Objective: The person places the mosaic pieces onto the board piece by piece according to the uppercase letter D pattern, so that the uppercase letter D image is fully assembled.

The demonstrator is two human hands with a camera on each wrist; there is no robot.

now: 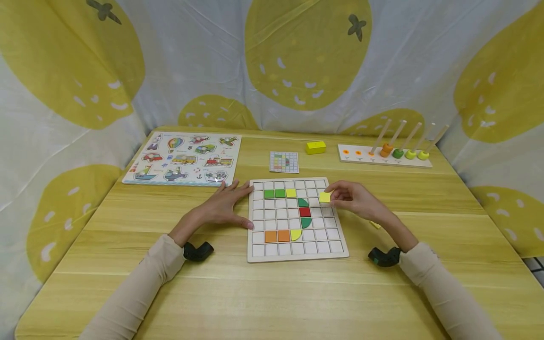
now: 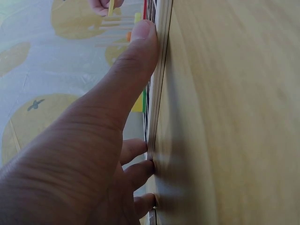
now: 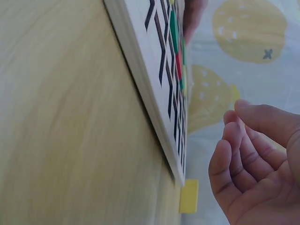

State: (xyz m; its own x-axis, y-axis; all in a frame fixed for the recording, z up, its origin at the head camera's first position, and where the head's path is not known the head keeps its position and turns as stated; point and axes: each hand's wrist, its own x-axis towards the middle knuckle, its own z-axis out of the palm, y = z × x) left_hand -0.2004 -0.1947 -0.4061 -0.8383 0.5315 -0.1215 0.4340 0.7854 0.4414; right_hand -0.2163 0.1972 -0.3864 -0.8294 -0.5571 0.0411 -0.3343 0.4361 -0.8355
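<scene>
A white grid board lies on the table. My left hand rests spread against its left edge; in the left wrist view the thumb lies along the rim. Thumb and fingertips of my right hand pinch a yellow square tile above the board's upper right. On the grid are two green squares, a yellow square, two green quarter-rounds around a red square, and two orange squares beside a yellow quarter-round.
A pattern card lies behind the board, near a yellow block. A vehicle puzzle is at back left, a peg stand with coloured beads at back right. A small yellow piece lies beneath the right wrist.
</scene>
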